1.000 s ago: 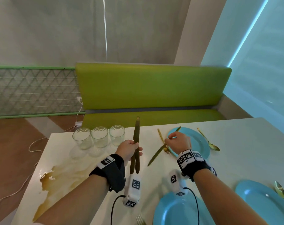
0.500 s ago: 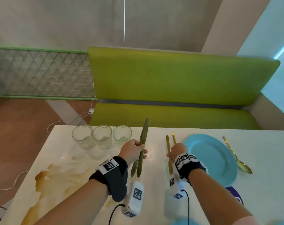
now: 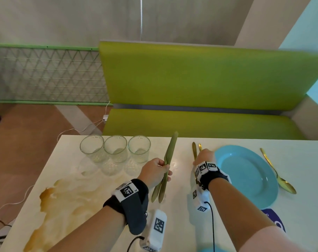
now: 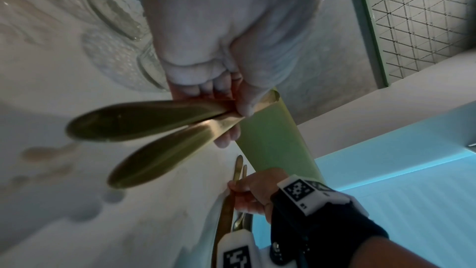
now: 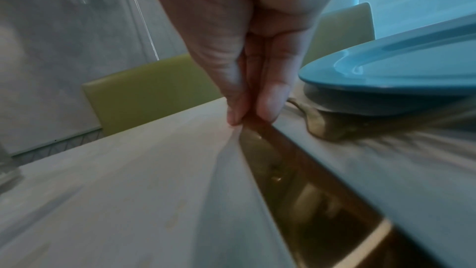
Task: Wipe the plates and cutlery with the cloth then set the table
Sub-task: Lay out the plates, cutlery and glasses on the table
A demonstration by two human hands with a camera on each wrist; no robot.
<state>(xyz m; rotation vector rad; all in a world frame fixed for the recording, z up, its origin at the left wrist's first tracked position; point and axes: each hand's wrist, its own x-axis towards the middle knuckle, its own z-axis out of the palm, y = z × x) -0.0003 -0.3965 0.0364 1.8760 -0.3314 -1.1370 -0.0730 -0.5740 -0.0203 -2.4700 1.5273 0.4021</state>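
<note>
My left hand (image 3: 162,169) grips two gold knives (image 3: 170,151) by the middle, blades pointing up and away over the white table (image 3: 182,200); in the left wrist view their handles (image 4: 144,121) fan out toward the camera. My right hand (image 3: 198,160) pinches a third gold knife (image 3: 194,150) between thumb and finger (image 5: 270,97); this knife (image 5: 296,170) lies flat on the table. Beside it lies a gold fork (image 3: 200,146), just left of a blue plate (image 3: 245,177). A gold spoon (image 3: 276,171) lies right of the plate.
Three empty glasses (image 3: 115,150) stand in a row at the back left. A brown stain (image 3: 63,200) covers the table's left part. A purple-blue item (image 3: 272,218) lies near the plate's front edge. A green bench (image 3: 200,84) runs behind the table.
The right hand has swung its knife from a slant to straight and laid it on the table beside the fork. The left hand keeps its two knives. The view shifted left.
</note>
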